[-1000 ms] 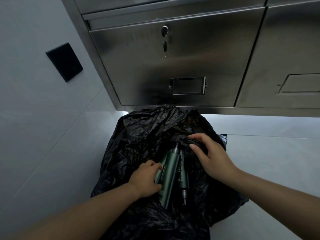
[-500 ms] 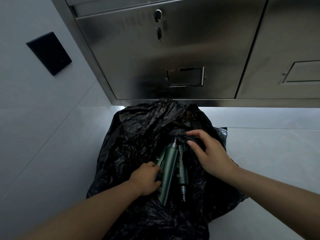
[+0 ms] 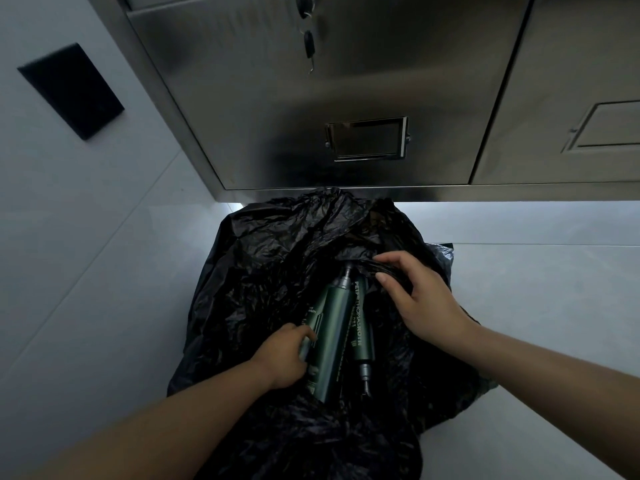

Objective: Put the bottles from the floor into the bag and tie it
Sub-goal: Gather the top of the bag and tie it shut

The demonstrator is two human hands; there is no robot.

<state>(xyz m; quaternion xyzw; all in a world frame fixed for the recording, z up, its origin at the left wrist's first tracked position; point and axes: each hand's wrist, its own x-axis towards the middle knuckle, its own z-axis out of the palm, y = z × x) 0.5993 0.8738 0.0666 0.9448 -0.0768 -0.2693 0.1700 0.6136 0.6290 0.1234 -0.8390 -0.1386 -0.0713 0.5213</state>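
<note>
A crumpled black plastic bag (image 3: pixel 270 271) lies on the pale floor, its mouth facing me. Three dark green bottles lie side by side in the opening: a large one (image 3: pixel 332 327) in the middle, a slimmer lettered one (image 3: pixel 360 327) to its right with its nozzle pointing toward me, and a third (image 3: pixel 313 315) on the left, half covered. My left hand (image 3: pixel 282 355) grips the lower part of that left bottle. My right hand (image 3: pixel 420 301) pinches a gathered fold of the bag's rim just above the bottle tops.
A stainless steel cabinet (image 3: pixel 346 98) with a key (image 3: pixel 308 46) in its lock overhangs the bag's far end. A black wall plate (image 3: pixel 71 90) sits on the left wall. Bare pale floor (image 3: pixel 536 289) lies to the right of the bag.
The view has tilted down a little, so the cabinet sits higher in frame. My hands stay on the bottle and the bag rim, with the left fingers shifting slightly along the bottle.
</note>
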